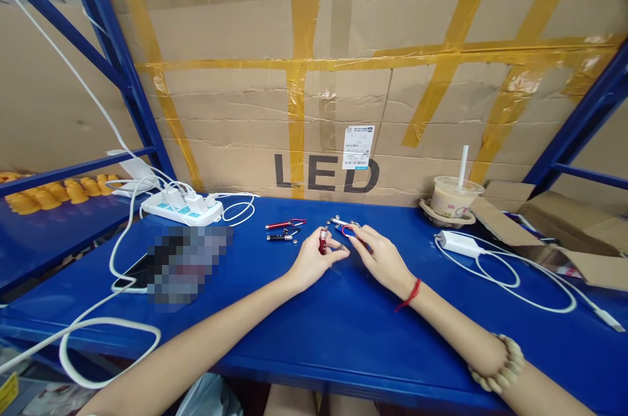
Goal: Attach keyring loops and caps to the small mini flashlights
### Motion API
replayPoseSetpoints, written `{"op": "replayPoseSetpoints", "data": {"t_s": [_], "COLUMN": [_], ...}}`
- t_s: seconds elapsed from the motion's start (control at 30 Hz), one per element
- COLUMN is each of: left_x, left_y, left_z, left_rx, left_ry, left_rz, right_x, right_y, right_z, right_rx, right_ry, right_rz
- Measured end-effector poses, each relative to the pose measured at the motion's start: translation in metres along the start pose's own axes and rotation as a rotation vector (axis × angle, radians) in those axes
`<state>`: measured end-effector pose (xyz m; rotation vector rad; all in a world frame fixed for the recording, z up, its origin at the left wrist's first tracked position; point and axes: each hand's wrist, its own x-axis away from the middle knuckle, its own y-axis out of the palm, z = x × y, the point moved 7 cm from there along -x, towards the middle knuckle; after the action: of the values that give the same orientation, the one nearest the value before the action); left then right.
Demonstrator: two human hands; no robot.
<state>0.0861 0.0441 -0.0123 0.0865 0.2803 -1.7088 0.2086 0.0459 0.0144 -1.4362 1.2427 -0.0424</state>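
My left hand (310, 260) is closed round a short red metal tube (322, 241) that looks like a mini flashlight body, held upright. A small dark metallic piece shows near its thumb tip. Close beside it, my right hand (383, 258) has its fingers bent together; what they hold, if anything, is hidden. Just past the right fingertips lie a blue and red clip (346, 231) and a silver mini flashlight (338, 221), partly covered. To the left lie a red mini flashlight (277, 225) with a red clip and a black mini flashlight (279, 238). Small round silver pieces (295, 242) lie nearby.
A white power strip (184, 208) with plugs and cables stands back left, behind a phone (135, 275) and a blurred patch. At right are a drink cup (454, 197) in a carton holder, a white adapter (460, 244) with cable, and an open cardboard box (554, 233).
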Motion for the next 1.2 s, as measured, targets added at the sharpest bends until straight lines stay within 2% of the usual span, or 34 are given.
{"op": "replayPoseSetpoints", "data": {"t_s": [0.13, 0.2, 0.27, 0.33, 0.4, 0.57, 0.87, 1.03, 1.2], "left_x": [-0.001, -0.001, 0.000, 0.001, 0.002, 0.005, 0.008, 0.008, 0.005], "left_y": [-0.004, -0.003, -0.003, -0.003, -0.002, 0.001, 0.006, 0.010, 0.014], "left_z": [0.004, 0.005, 0.005, 0.005, 0.005, 0.010, 0.013, 0.014, 0.015], "left_rx": [0.075, 0.075, 0.040, -0.006, -0.037, -0.092, -0.273, -0.380, -0.383], "left_ry": [0.027, 0.039, 0.032, 0.020, 0.024, 0.081, 0.102, 0.067, 0.041], "left_rz": [0.007, 0.000, 0.006, 0.005, -0.005, -0.068, -0.146, -0.159, -0.173], "right_x": [0.003, 0.003, 0.002, 0.000, -0.001, -0.001, 0.001, 0.001, 0.002], "right_y": [0.015, 0.012, 0.004, -0.004, -0.006, -0.006, -0.002, -0.004, -0.005], "right_z": [0.011, 0.010, 0.008, 0.004, -0.003, -0.015, -0.018, -0.022, -0.024], "right_rx": [0.142, 0.148, 0.080, -0.060, -0.215, -0.373, -0.345, -0.321, -0.245], "right_ry": [0.071, 0.065, 0.055, 0.023, -0.046, -0.162, -0.232, -0.192, -0.167], "right_rz": [-0.243, -0.225, -0.122, -0.037, -0.020, -0.047, -0.123, -0.208, -0.284]}}
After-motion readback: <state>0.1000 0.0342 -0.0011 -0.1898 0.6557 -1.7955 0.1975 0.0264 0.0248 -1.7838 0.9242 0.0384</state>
